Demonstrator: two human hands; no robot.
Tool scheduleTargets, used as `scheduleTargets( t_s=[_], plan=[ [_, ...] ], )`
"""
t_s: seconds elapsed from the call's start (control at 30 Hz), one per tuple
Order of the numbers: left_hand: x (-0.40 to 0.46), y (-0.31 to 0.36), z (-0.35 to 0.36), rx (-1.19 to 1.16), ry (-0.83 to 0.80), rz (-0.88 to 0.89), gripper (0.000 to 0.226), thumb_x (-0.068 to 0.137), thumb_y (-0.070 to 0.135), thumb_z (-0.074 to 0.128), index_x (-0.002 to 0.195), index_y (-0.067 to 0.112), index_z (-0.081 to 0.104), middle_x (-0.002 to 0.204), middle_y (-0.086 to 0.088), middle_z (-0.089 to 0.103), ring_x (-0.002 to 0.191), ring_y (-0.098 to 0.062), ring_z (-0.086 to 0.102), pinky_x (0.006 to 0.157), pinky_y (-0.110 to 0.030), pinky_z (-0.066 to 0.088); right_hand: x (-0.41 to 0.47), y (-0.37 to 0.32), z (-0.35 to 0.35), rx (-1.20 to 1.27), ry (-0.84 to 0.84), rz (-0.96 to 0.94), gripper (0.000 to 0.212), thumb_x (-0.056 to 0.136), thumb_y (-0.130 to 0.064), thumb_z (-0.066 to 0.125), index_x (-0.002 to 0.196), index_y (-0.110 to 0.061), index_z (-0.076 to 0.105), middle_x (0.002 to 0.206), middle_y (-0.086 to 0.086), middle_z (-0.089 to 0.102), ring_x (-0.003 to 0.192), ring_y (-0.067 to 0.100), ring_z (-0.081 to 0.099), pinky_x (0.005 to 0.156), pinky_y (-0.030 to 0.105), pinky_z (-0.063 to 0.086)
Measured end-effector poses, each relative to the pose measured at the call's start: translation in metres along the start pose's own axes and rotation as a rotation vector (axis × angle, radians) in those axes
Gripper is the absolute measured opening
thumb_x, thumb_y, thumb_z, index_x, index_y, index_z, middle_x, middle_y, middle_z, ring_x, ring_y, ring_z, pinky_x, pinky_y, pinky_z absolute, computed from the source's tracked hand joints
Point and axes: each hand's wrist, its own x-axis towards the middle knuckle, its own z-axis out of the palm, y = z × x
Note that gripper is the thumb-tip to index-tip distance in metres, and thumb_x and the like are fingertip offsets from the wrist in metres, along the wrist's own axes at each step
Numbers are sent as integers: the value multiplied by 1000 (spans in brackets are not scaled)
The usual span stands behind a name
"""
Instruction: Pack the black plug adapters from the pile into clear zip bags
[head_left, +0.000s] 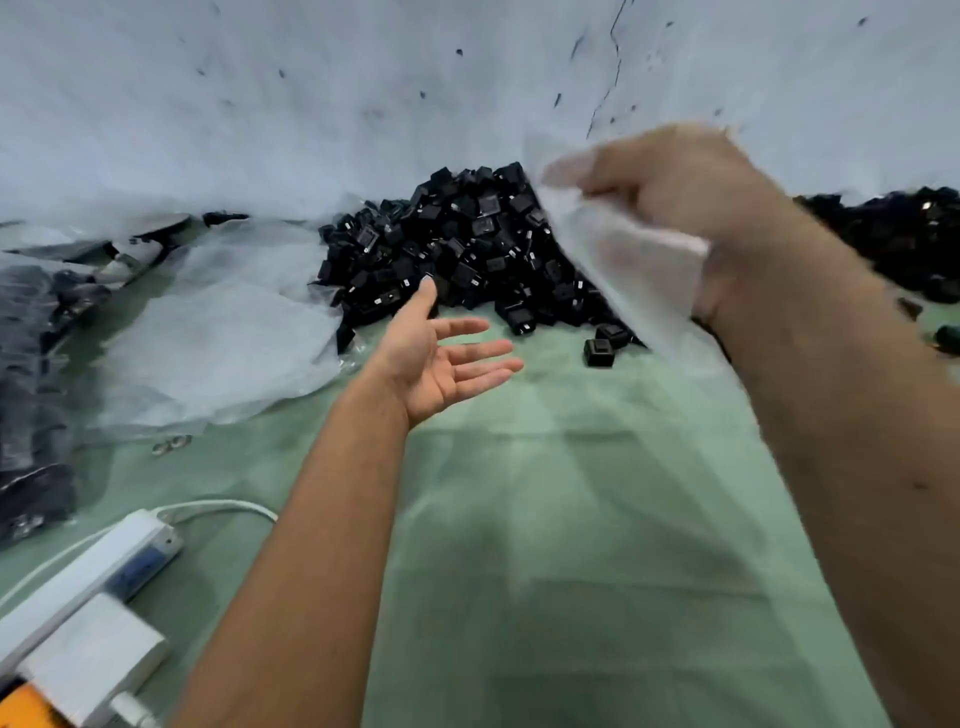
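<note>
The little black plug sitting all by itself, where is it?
In the head view, the lone plug adapter sits on the green table cover, just in front of the pile, right of the open left hand.

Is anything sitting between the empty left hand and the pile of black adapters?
Nothing visible does. The left hand is open, palm up, just short of the adapter pile, with only bare green cloth between them. The clear bag gripped by the right hand hangs off to the right.
</note>
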Motion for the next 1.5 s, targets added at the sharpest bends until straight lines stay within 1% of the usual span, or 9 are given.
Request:
scheduleTargets(
  t_s=[0.1, 0.2, 0.33, 0.43, 0.57, 0.77, 1.07, 1.23, 1.5],
  plan=[
    [-2, 2, -11, 78, 68, -62, 91, 95, 80, 28, 130, -1, 51, 118, -36, 66, 95, -48, 73, 69, -50, 63, -3, 58, 49, -197, -51, 175, 26, 100, -11, 56, 78, 1, 64, 58, 20, 58, 46, 20, 50, 49, 27, 36],
    [-7, 2, -27, 404, 394, 15, 88, 97, 78, 24, 139, 3, 48, 127, -30, 62, 107, -43, 68, 88, -51, 57, -21, 109, 64, -125, -139, 341, 30, 106, -34, 55, 111, -5, 63, 73, 13, 69, 53, 15, 58, 51, 25, 45],
    [-3, -17, -26, 1133, 888, 449, 66, 105, 60, 31, 134, 6, 55, 138, -26, 53, 128, -42, 49, 108, -46, 39, -24, 150, 34, -497, 217, -44, 28, 106, -36, 51, 107, -16, 71, 82, -2, 72, 72, 12, 67, 65, 30, 50],
    [3, -62, 24, 1249, 674, 779, 47, 105, 48, 42, 123, 9, 60, 133, -18, 54, 124, -34, 47, 102, -41, 37, -25, 171, 7, -957, 178, -181, 33, 106, -37, 47, 125, -22, 68, 115, -3, 72, 108, 19, 61, 88, 37, 47],
    [21, -124, 61, 1478, 351, 667, 54, 108, 50, 29, 150, 21, 45, 165, -10, 29, 155, -27, 18, 127, -42, 15, -26, 199, -16, -1295, -156, 61, 61, 101, -46, 49, 159, -40, 30, 169, -6, 23, 158, 22, 14, 128, 49, 14],
    [35, -123, 3, 1868, 368, 425, 80, 99, 71, 3, 165, 25, 3, 172, -3, -7, 159, -23, -8, 129, -44, -3, -25, 218, -40, -1287, -187, 75, 60, 105, -62, 20, 162, -46, 14, 173, -12, 1, 159, 12, -2, 129, 48, -2],
    [21, -104, -10, 1965, 498, 378, 86, 96, 74, 1, 164, 21, 3, 169, -14, -15, 156, -32, -19, 121, -51, -17, -31, 224, -64, -1352, -111, 101, 66, 103, -68, 16, 163, -41, 11, 173, -6, 0, 160, 17, -3, 129, 48, -2],
    [21, -131, 12, 1877, 247, 457, 88, 94, 77, 1, 164, 25, -2, 170, -4, -17, 157, -22, -19, 128, -49, -7, -31, 222, -67, -1331, -110, 106, 67, 102, -70, 17, 163, -43, 13, 173, -8, 2, 160, 16, -1, 129, 47, 0],
    [0, -119, -33, 1933, 212, 477, 103, 82, 90, 1, 164, 28, -5, 170, 0, -16, 157, -18, -16, 128, -43, -7, -28, 221, -67, -1320, -153, 115, 69, 101, -72, 18, 163, -43, 11, 173, -6, -2, 160, 17, -5, 129, 46, -3]
  ],
)
